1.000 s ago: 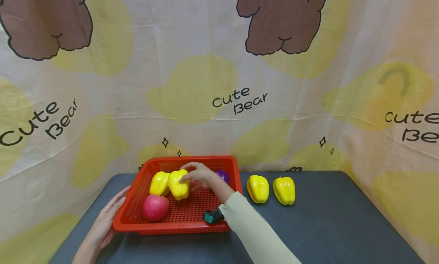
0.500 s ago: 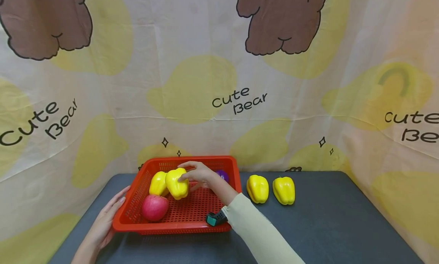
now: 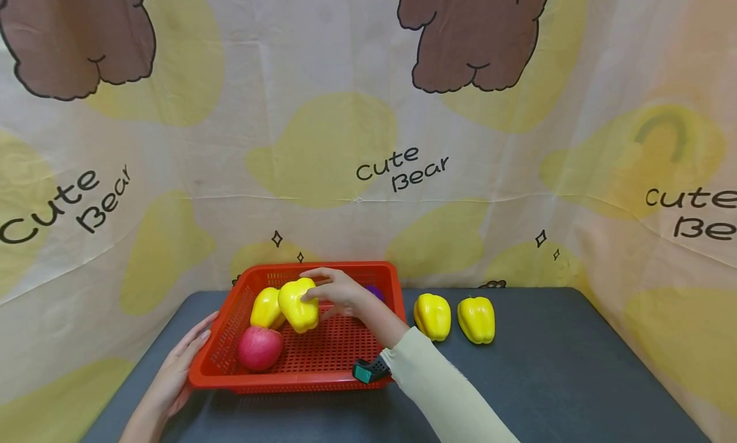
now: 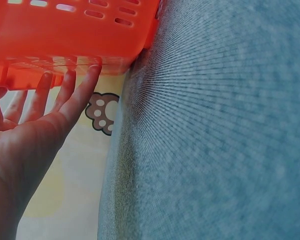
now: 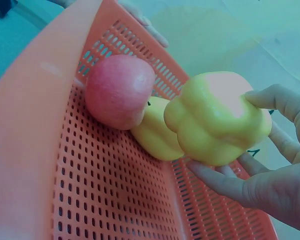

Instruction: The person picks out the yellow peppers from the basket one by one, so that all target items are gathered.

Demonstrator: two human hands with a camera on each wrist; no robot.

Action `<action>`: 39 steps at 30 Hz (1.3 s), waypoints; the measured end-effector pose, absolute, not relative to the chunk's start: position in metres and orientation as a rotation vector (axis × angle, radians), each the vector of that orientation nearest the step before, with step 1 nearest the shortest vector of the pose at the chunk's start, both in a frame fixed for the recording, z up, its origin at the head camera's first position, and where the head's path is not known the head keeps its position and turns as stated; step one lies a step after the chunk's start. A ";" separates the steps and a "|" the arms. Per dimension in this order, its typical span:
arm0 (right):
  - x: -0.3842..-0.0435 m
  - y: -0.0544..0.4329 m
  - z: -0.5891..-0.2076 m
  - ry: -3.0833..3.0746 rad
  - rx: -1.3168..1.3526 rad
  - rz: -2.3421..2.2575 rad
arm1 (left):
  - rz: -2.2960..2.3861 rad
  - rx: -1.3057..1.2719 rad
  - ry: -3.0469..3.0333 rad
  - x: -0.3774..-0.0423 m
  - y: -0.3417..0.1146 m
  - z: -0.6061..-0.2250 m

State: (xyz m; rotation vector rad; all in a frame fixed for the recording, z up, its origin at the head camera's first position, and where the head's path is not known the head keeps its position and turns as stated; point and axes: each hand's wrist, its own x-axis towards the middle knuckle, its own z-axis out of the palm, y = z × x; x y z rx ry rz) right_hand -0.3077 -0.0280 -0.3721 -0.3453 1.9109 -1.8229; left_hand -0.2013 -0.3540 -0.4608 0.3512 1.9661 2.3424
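Note:
A yellow bell pepper [image 3: 299,306] is gripped between the thumb and fingers of my right hand [image 3: 344,294], above the red basket [image 3: 311,383]. In the right wrist view, that pepper [image 5: 215,120] hangs over the basket floor. Behind it in the basket lies another yellow bell pepper [image 3: 267,309], touching a red apple [image 3: 260,349]. A purple round thing [image 3: 375,292], mostly hidden by my right arm, sits at the basket's right side. My left hand [image 3: 180,369] rests its fairly straight fingers against the basket's left side; the left wrist view shows these fingers [image 4: 80,95] at the wall.
Two more yellow bell peppers, a nearer one [image 3: 433,317] and one farther right [image 3: 476,320], lie on the dark table [image 3: 553,366] right of the basket. A printed cloth [image 3: 322,155] hangs behind the table. The right wrist wears a dark band [image 3: 370,370].
My right hand has lifted the yellow bell pepper slightly, and the right forearm has shifted a little to the right. The left hand and basket stay put.

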 end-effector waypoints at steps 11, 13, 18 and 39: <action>-0.303 -0.022 -0.369 1.892 -0.373 -1.850 | 2.333 0.291 1.989 -0.202 -0.354 -0.459; -0.302 -0.021 -0.368 1.887 -0.383 -1.854 | 2.332 0.283 1.994 -0.202 -0.353 -0.459; -0.300 -0.019 -0.367 1.874 -0.395 -1.860 | 2.344 0.303 1.973 -0.203 -0.354 -0.459; -0.285 -0.004 -0.355 1.883 -0.434 -1.859 | 2.380 0.385 1.894 -0.204 -0.355 -0.460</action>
